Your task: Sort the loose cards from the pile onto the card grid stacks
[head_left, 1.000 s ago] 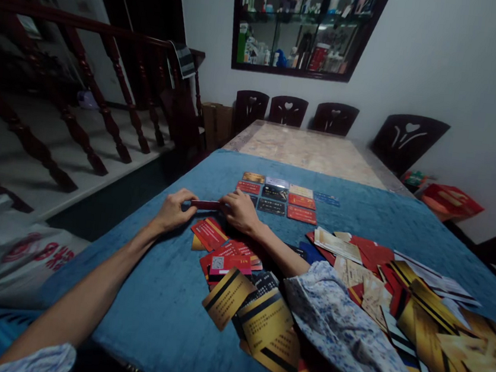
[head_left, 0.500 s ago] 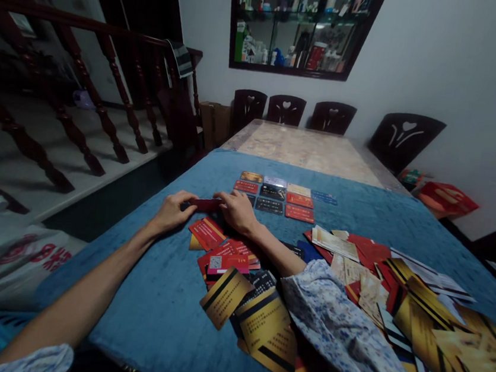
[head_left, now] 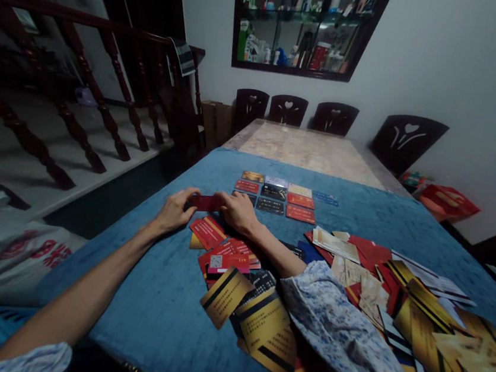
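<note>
Centrally, head view: a dark red card [head_left: 204,203] is held between the two hands above the blue cloth [head_left: 138,323], near the tabletop's [head_left: 306,145] left edge. Left hand [head_left: 175,210]: fingers curled, gripping the card's left end. Right hand [head_left: 238,212]: fingers pinched on its right end. Whether the card's lower edge touches the cloth, cannot tell.

Just beyond the right hand, cards in three rows. Back row: gold card [head_left: 253,176], lilac card [head_left: 276,182], cream card [head_left: 300,191], blue card [head_left: 326,198]. Middle: red, black, red. Front: a dark one partly behind the right hand, then black, then red.

Nearer the body, below the hands, a loose overlapping spread: red cards [head_left: 209,232] on top, gold cards [head_left: 226,297] lower down, one running under the right sleeve [head_left: 348,329]. Right of that forearm, a larger heap [head_left: 434,315], red, gold and pale pieces mixed; print too small to read.

Surroundings: white plastic bag [head_left: 11,254] at left, dark chairs [head_left: 408,138] beyond the tabletop, shelved cabinet [head_left: 302,28] in the wall.
</note>
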Demonstrator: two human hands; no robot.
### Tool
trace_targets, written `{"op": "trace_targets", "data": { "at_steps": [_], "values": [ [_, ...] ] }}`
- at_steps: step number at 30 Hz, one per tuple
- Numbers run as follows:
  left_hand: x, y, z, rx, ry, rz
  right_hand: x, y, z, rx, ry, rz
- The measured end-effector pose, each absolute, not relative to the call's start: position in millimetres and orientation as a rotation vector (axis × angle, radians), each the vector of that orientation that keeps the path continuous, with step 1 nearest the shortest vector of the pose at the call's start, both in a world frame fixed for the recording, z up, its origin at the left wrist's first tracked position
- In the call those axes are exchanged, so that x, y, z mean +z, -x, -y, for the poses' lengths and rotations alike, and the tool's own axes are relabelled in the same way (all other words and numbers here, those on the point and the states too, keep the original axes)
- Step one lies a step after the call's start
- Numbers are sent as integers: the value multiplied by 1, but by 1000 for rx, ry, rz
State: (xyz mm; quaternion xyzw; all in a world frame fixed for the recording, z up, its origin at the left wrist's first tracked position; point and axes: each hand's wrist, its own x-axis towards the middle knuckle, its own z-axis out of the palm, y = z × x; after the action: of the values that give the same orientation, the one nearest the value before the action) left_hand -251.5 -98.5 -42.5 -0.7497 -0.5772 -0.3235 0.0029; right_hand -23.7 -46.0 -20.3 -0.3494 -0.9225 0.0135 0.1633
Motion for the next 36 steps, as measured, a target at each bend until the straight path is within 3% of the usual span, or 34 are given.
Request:
{"op": "trace_targets", "data": {
  "at_steps": [36],
  "values": [
    [-33, 245, 95, -775, 2425, 1862, -1, 15, 37, 15, 1045, 2761]
  ]
}}
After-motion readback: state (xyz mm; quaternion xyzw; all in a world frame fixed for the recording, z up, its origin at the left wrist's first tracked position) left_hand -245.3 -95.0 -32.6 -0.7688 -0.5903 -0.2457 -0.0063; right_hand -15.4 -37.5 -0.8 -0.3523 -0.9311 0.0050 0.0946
